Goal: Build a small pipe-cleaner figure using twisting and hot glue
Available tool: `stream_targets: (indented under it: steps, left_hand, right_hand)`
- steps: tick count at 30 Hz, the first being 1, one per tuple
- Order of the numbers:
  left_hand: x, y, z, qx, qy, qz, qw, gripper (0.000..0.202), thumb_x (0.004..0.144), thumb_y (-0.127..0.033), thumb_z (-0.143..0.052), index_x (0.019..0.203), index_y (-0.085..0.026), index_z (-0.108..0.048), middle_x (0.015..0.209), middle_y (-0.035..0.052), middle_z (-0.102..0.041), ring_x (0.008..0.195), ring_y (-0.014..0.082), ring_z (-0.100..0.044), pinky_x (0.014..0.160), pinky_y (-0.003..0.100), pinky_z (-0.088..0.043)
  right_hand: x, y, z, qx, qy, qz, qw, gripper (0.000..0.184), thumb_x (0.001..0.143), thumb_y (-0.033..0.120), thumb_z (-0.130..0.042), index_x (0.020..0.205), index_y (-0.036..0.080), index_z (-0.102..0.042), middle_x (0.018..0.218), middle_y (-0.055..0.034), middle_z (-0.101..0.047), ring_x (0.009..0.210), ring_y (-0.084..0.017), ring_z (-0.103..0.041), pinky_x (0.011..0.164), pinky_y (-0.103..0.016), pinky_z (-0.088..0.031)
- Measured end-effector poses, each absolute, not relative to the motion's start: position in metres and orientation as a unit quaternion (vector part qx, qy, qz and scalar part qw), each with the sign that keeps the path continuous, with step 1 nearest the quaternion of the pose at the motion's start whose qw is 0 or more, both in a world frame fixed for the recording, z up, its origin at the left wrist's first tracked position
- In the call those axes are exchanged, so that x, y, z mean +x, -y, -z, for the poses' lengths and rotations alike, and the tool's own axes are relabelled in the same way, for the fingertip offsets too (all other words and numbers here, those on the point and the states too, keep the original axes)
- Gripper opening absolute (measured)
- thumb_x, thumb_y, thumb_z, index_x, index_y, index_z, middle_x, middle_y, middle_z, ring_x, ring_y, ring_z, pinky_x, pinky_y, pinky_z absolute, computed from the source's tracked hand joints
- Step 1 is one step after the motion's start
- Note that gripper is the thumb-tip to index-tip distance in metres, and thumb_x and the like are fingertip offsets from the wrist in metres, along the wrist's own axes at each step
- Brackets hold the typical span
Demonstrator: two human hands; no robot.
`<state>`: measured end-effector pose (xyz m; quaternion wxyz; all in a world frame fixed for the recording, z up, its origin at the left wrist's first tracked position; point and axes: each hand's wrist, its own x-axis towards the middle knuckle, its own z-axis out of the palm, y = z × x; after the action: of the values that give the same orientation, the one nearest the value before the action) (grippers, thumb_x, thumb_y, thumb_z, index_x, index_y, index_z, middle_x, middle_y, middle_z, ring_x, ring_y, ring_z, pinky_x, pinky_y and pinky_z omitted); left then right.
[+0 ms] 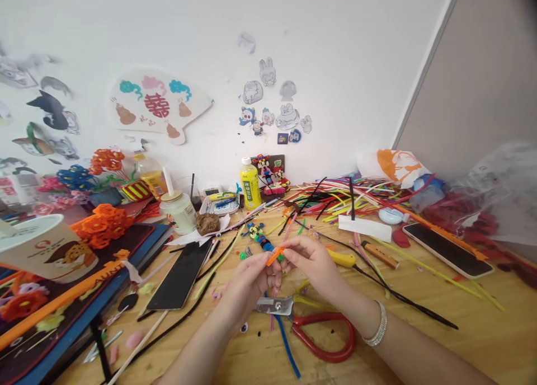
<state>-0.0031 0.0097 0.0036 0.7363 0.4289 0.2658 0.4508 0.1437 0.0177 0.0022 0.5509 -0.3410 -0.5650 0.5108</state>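
Wooden worktop (419, 312), white wall (335, 49) along back edge. Pipe cleaners (331, 199) heaped toward back edge; phone (447, 250) toward right edge. Red-handled scissors (304, 321) crowd front edge side. Left hand (247, 276), right hand (312, 262): fingertips clamped on orange strip (274, 256), mid-worktop.

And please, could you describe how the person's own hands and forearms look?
Both the left hand and the right hand are ungloved, and no sleeve covers either wrist. The right wrist wears a silvery, textured bracelet; none shows on the left.
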Motion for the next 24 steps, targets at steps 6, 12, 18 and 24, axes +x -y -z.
stream_targets:
  steps: [6, 12, 18, 24]
  left_hand:
    - [-0.0048, -0.0086, -0.0029, 0.457, -0.228, -0.462, 0.725, 0.023, 0.078, -0.029, -0.054, 0.073, -0.009, -0.063, 0.065, 0.0057, -0.057, 0.06, 0.0144, -0.053, 0.055, 0.026, -0.04]
    - [-0.0064, -0.0081, -0.0068, 0.501, -0.228, -0.449, 0.704, 0.022, 0.077, -0.031, -0.057, 0.073, -0.011, -0.062, 0.068, 0.0066, -0.06, 0.065, 0.016, -0.055, 0.061, 0.028, -0.041]
    - [-0.0085, -0.013, -0.002, 0.527, -0.276, -0.421, 0.685, 0.028, 0.076, -0.041, -0.057, 0.072, -0.013, -0.059, 0.061, 0.0035, -0.061, 0.059, 0.0159, -0.058, 0.058, 0.028, -0.043]
    - [-0.0095, -0.0146, 0.0016, 0.533, -0.268, -0.404, 0.694, 0.03, 0.076, -0.043, -0.055, 0.071, -0.014, -0.058, 0.062, 0.0039, -0.062, 0.061, 0.0172, -0.06, 0.06, 0.029, -0.045]
  right_hand:
    - [0.1454, -0.0179, -0.0023, -0.338, 0.559, -0.512, 0.557, 0.016, 0.073, 0.031, -0.062, 0.082, 0.018, -0.064, 0.069, -0.0001, -0.066, 0.06, -0.012, -0.062, 0.057, -0.024, -0.052]
    - [0.1464, -0.0186, -0.0034, -0.332, 0.539, -0.53, 0.564, 0.016, 0.073, 0.032, -0.062, 0.082, 0.019, -0.063, 0.07, 0.0002, -0.066, 0.062, -0.012, -0.063, 0.058, -0.023, -0.052]
    - [0.1475, -0.0166, -0.0042, -0.336, 0.576, -0.501, 0.551, 0.011, 0.075, 0.027, -0.059, 0.081, 0.018, -0.062, 0.073, -0.0005, -0.066, 0.062, -0.012, -0.062, 0.059, -0.024, -0.052]
    - [0.1481, -0.0178, -0.0011, -0.349, 0.621, -0.456, 0.533, 0.01, 0.077, 0.022, -0.055, 0.081, 0.018, -0.063, 0.072, -0.0005, -0.065, 0.062, -0.012, -0.061, 0.06, -0.025, -0.051]
